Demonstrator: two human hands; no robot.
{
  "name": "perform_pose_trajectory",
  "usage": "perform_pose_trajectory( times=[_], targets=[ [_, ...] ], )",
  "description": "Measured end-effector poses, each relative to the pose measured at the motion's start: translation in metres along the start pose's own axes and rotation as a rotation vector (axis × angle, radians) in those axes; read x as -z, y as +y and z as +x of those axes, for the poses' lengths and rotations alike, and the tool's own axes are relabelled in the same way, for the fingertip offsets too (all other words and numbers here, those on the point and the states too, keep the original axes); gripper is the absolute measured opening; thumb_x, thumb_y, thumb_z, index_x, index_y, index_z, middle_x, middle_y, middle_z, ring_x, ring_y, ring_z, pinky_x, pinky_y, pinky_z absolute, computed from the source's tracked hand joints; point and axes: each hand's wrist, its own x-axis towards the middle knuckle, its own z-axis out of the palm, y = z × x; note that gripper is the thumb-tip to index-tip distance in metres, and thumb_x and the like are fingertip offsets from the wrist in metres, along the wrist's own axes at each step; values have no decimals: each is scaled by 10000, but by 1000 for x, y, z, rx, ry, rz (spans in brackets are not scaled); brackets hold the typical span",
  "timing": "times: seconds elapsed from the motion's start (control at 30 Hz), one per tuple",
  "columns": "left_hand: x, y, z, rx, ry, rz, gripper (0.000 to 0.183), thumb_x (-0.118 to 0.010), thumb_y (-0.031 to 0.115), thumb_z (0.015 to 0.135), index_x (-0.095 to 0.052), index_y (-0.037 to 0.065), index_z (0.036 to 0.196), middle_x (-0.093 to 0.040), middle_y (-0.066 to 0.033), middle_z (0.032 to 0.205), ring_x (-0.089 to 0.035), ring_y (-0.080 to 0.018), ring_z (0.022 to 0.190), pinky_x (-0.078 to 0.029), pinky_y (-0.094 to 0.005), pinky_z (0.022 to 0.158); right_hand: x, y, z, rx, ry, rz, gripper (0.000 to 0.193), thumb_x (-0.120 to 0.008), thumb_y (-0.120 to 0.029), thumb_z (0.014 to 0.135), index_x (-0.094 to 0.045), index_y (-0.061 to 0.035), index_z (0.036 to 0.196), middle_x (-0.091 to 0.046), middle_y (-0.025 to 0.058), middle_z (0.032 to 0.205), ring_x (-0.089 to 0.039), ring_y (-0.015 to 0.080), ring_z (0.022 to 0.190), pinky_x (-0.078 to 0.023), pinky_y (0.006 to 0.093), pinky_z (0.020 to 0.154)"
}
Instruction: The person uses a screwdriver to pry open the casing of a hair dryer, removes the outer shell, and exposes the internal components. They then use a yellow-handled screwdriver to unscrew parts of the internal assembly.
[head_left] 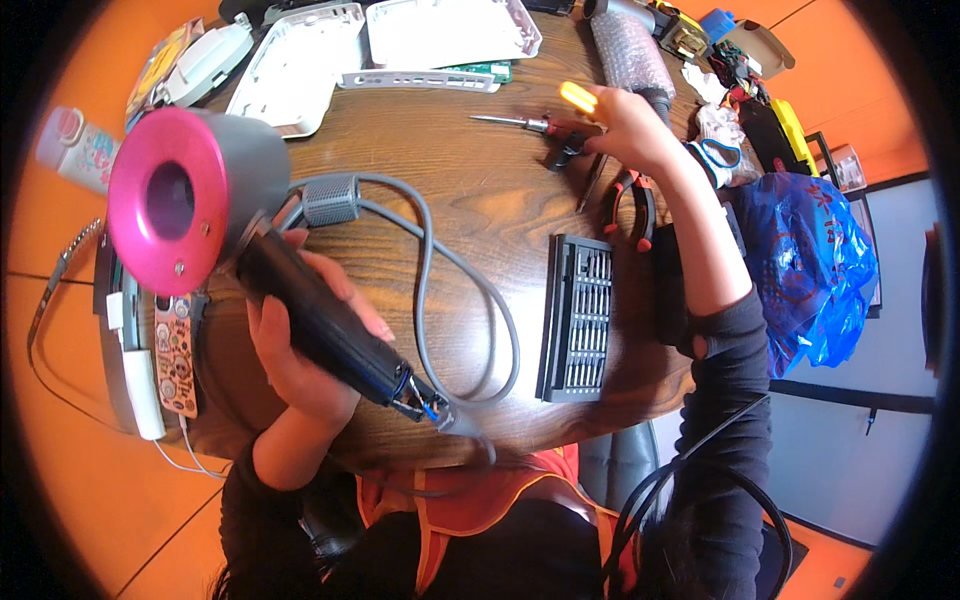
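My left hand (290, 345) is wrapped round the black handle of a hair dryer (315, 310), raised above the table's left side. Its grey head has a pink ring (135, 215) turned toward the left. Blue wires (430, 408) show at the handle's open lower end, where the grey cord (465, 425) joins. At the far right, my right hand (630, 125) is closed on a tool with a yellow handle (578, 97); the fingers hide its rest. Just beside these fingers lie a slim screwdriver (510, 122), a small black part (565, 152) and a dark narrow shaft (592, 185).
Red-and-black pliers (632, 208) lie below my right wrist. Nearer stands a black bit case (578, 320). The grey cord loops (428, 260) over the table's middle. White plastic housings (300, 70) line the back; a blue bag (805, 260) sits right, a circuit board (177, 365) left.
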Motion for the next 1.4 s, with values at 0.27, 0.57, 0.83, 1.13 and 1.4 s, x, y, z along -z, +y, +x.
perform_pose_trajectory(
  times=[0.27, 0.57, 0.83, 1.13, 1.4],
  targets=[
    [-2, 3, -1, 8, 47, 94, 620, -407, 451, 848, -240, -10, 1227, -450, -138, 793, -533, -225, 483, -480, -302, 430, 30, 23, 0, -61, 20, 201, 273, -674, 20, 671, -606, 13, 935, -662, 82, 858, -609, 114, 769, -468, 262, 739],
    [-1, 2, -4, 30, 60, 51, 591, -437, 421, 854, -248, 21, 1246, -457, -126, 818, -515, -207, 527, -464, -309, 447, 25, 48, 12, -345, 186, 334, 373, -722, -230, 613, -588, 104, 708, -582, 150, 599, -590, 197, 556, -451, 316, 526],
    [7, 6, -2, 58, 2, 47, 605, -484, 381, 865, -214, -6, 1243, -478, -154, 836, -559, -252, 534, -521, -355, 449, 8, 48, 28, -368, -11, 172, 336, -739, -238, 645, -585, 41, 752, -577, 73, 614, -536, 125, 572, -424, 307, 535],
    [7, 9, -2, 83, 6, 95, 595, -493, 361, 870, -205, 3, 1248, -473, -142, 830, -562, -254, 533, -525, -364, 440, 34, 21, -2, -229, 99, 155, 243, -662, -232, 786, -598, -1, 829, -537, 16, 602, -491, 66, 544, -389, 242, 503],
    [-3, 4, -2, 1, 101, 61, 588, -466, 346, 846, -205, -33, 1213, -473, -151, 798, -566, -244, 518, -530, -347, 417, 44, -24, -38, -97, 14, 264, 155, -697, -124, 747, -615, 3, 780, -539, 19, 580, -487, 81, 527, -405, 236, 511]
  ],
)
